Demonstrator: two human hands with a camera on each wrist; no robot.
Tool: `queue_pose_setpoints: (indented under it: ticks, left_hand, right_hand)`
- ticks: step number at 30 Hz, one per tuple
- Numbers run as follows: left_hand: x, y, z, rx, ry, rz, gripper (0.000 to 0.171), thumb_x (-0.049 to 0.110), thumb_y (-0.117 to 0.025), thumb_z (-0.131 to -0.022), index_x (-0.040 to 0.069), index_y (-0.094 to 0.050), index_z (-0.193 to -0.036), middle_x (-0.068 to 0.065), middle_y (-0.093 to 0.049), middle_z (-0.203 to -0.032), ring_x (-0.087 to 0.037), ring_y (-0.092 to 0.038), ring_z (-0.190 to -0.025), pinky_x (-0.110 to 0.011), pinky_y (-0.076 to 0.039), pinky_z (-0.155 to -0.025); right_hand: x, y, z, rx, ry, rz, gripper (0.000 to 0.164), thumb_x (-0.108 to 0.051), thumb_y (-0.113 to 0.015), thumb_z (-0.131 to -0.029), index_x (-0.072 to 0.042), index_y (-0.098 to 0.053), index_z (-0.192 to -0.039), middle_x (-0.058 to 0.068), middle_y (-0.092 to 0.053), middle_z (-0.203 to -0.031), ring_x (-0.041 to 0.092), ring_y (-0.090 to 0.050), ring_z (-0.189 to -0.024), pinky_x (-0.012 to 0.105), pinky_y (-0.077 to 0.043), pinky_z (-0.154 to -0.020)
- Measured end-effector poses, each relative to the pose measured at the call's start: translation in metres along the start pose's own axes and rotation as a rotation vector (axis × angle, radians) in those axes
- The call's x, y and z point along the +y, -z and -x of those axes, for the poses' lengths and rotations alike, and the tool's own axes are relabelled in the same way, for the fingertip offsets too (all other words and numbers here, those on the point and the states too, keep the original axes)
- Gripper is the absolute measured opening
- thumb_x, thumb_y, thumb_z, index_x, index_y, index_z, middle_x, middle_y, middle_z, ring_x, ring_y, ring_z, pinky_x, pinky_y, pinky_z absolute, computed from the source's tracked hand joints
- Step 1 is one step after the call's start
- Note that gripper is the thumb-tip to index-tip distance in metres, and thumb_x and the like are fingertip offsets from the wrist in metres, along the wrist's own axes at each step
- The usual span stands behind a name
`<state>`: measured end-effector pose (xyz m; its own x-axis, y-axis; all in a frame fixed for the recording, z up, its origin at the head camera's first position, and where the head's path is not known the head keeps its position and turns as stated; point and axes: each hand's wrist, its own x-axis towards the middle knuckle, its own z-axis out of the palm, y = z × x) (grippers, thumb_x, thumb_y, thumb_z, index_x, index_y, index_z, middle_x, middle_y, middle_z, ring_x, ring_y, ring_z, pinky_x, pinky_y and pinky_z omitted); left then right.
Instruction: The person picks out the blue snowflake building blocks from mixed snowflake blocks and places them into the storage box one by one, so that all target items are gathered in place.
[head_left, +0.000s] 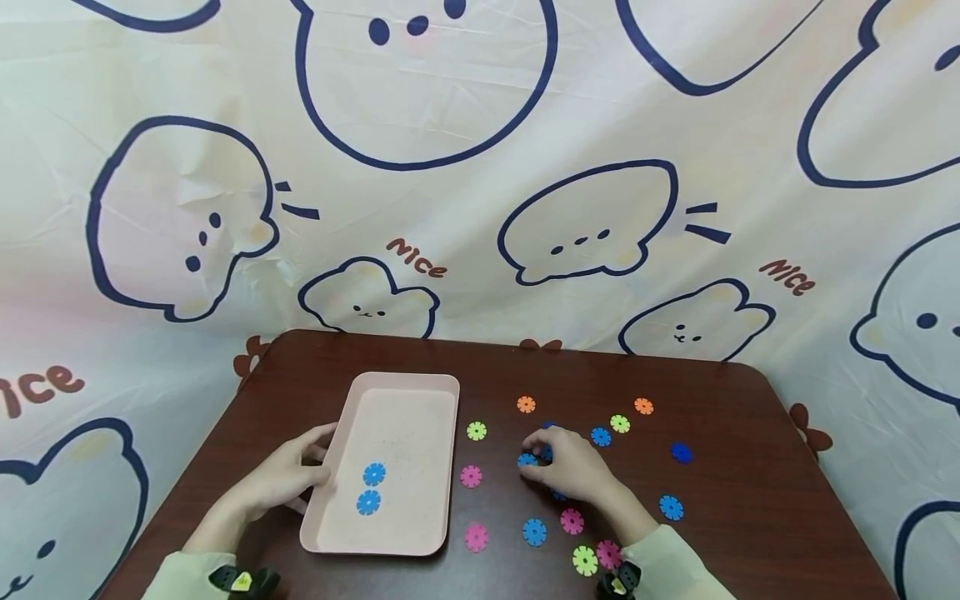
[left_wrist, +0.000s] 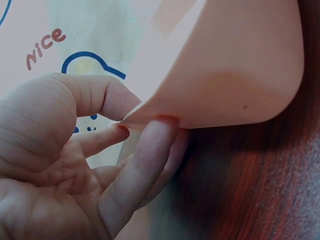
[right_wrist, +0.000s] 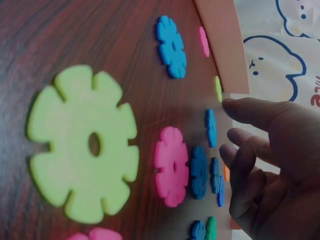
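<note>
On the left, my left hand (head_left: 288, 472) holds the near-left edge of a pale pink tray (head_left: 408, 533). In the left wrist view, the thumb lies at the tray's rim and the fingers (left_wrist: 145, 155) are against its outer wall. Two blue flower-shaped plastic discs (head_left: 374, 474) lie inside the tray. Over the table to its right, my right hand (head_left: 573, 467) reaches down with thumb and fingers apart around a blue disc (head_left: 527, 460). In the right wrist view that disc (right_wrist: 211, 128) stands just beyond the fingertips. More blue discs are partly hidden under this hand.
Loose discs are spread over the dark brown table (head_left: 757, 500): pink ones (head_left: 476, 537), yellow-green ones (head_left: 585, 561), orange ones (head_left: 643, 406) and more blue ones (head_left: 671, 507). A printed curtain (head_left: 465, 217) hangs behind the table's far edge.
</note>
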<state>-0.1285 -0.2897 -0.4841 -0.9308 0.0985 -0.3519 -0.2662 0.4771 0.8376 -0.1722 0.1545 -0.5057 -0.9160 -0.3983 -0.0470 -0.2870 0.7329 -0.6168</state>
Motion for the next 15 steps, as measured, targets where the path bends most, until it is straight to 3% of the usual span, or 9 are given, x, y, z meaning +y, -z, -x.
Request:
queue_pose_setpoints:
  ticks: [4,15]
  left_hand:
    - [0.0,0.0001,0.0,-0.002,0.001,-0.001,0.077,0.004,-0.065,-0.09,0.004,-0.032,-0.16,-0.024,-0.055,-0.122,-0.029,-0.067,-0.087,-0.049,-0.062,-0.058]
    - [0.0018,-0.0006,0.0009,0.003,0.001,-0.002,0.077,0.002,-0.065,-0.089,0.004,-0.033,-0.159,-0.024,-0.055,-0.122,-0.029,-0.067,-0.087,-0.049,-0.062,-0.058]
  right_hand:
    - [0.005,-0.0031,0.0002,-0.003,-0.007,0.059,0.035,-0.036,-0.087,-0.084,-0.017,-0.076,-0.111,-0.007,-0.059,-0.091,0.012,-0.053,-0.079,0.032,-0.049,-0.065]
    - [0.0056,-0.0053,0.0013,0.009,-0.031,0.066,0.027,-0.033,-0.088,-0.083,-0.017,-0.075,-0.101,-0.004,-0.056,-0.092,0.013,-0.053,-0.079,0.033,-0.05,-0.066]
